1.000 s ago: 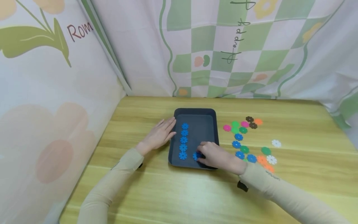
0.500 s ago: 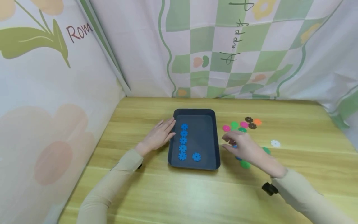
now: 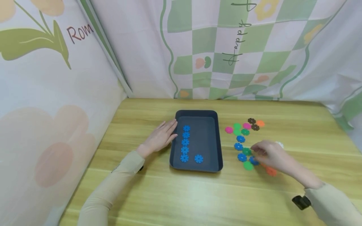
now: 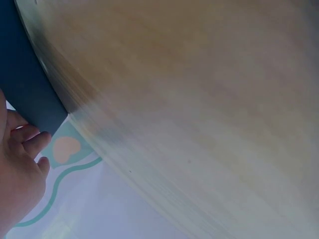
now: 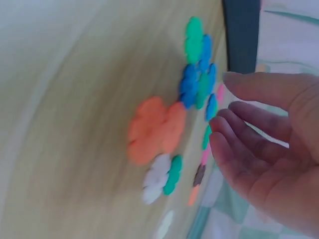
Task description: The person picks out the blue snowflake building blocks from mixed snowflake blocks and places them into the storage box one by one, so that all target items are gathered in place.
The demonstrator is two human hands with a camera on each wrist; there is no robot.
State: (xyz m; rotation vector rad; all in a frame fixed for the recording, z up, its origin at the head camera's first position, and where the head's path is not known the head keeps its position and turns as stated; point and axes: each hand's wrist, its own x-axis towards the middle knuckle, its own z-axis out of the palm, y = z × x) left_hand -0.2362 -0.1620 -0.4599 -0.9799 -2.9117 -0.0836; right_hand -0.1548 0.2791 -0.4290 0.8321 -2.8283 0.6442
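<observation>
My left hand (image 3: 159,138) rests with straight fingers against the left rim of a dark rectangular tray (image 3: 202,135); the left wrist view shows fingers touching the tray's side (image 4: 30,74). Inside the tray, several blue flower-shaped plastic discs (image 3: 185,142) form a column on the left. A single blue disc (image 3: 199,158) lies apart at the lower right. My right hand (image 3: 272,155) hovers over loose discs right of the tray, nearest a blue disc (image 3: 253,161) and a dark green disc (image 3: 247,151). In the right wrist view its thumb and fingers (image 5: 249,124) are parted, holding nothing.
Toward the back of the wooden table (image 3: 169,201) lie pink discs (image 3: 229,130), brown discs (image 3: 255,127) and an orange disc (image 3: 260,123). More orange discs (image 3: 271,171) and a white disc (image 3: 280,144) are partly under or beside my right hand. A patterned curtain (image 3: 203,40) hangs behind.
My right hand has let go of the lone blue disc in the tray and moved right, out over the loose discs. The left hand has stayed at the tray's rim.
</observation>
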